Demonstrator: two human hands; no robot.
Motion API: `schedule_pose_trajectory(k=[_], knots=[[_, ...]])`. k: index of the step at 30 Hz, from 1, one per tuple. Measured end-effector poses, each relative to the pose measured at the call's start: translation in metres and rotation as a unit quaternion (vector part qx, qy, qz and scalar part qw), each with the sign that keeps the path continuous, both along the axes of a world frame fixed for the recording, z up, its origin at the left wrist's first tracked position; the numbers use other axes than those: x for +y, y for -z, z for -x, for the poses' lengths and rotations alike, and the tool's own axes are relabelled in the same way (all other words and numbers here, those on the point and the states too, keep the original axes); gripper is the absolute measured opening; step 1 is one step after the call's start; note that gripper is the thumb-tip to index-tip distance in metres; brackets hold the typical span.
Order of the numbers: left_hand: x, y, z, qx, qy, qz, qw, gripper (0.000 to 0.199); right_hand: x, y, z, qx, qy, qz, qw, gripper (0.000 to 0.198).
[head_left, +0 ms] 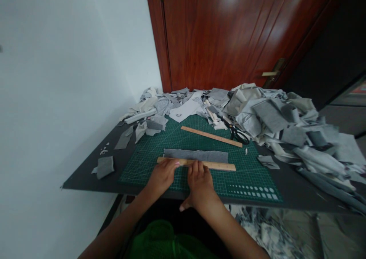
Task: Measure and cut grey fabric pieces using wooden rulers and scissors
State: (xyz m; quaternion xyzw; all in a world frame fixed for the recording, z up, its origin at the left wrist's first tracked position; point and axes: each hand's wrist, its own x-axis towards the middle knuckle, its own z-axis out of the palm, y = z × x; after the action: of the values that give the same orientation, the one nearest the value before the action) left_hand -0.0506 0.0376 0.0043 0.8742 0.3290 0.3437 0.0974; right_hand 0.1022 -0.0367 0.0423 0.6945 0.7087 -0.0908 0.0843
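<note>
A wooden ruler [220, 166] lies lengthwise over the lower part of a grey fabric strip [197, 154] on the green cutting mat [154, 137]. My left hand [162, 177] is at the ruler's left half, its fingers drawn together on the wood. A small pink spot shows at its fingertips; I cannot tell what it is. My right hand [201, 181] rests near the ruler's middle, fingers stretched forward onto it and thumb spread out toward the table edge. Part of the ruler's lower edge is hidden by both hands.
Farther back on the mat lie a second wooden ruler [211, 136] and black-handled scissors [238, 133]. Grey and cream fabric scraps [271, 116] are heaped along the back and right. A folded grey piece [105, 167] sits at left. Beyond stand a white wall [71, 80] and brown door [217, 34].
</note>
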Motion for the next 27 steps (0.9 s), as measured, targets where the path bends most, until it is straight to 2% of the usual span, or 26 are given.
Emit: schedule_pose_trajectory(k=[4,7,12,16,19,27], knots=[[-0.0052,-0.0095,-0.0034,0.084,-0.001,-0.027,0.996,0.027,-0.0020,-0.0012,-0.0019,-0.004,-0.002,-0.005,1.000,0.155],[-0.0034,-0.0113,-0.0047,0.080,-0.015,-0.007,0.997,0.026,-0.0040,-0.0036,-0.0046,0.007,-0.003,-0.006,1.000,0.155],[0.0006,-0.0038,-0.0041,0.070,-0.003,0.017,0.997,0.025,-0.0022,-0.0016,-0.0053,0.011,0.002,0.005,1.000,0.158],[0.0004,-0.0019,-0.0035,0.071,-0.021,0.017,0.997,0.023,0.0020,0.0032,-0.0047,0.029,0.008,0.019,0.999,0.161],[0.0002,-0.0026,-0.0036,0.080,-0.012,0.010,0.997,0.025,0.0026,0.0048,-0.0054,0.057,0.013,0.012,0.998,0.160],[-0.0004,-0.0033,-0.0046,0.082,-0.008,-0.016,0.996,0.026,0.0011,0.0042,-0.0060,0.057,0.010,-0.003,0.998,0.157]])
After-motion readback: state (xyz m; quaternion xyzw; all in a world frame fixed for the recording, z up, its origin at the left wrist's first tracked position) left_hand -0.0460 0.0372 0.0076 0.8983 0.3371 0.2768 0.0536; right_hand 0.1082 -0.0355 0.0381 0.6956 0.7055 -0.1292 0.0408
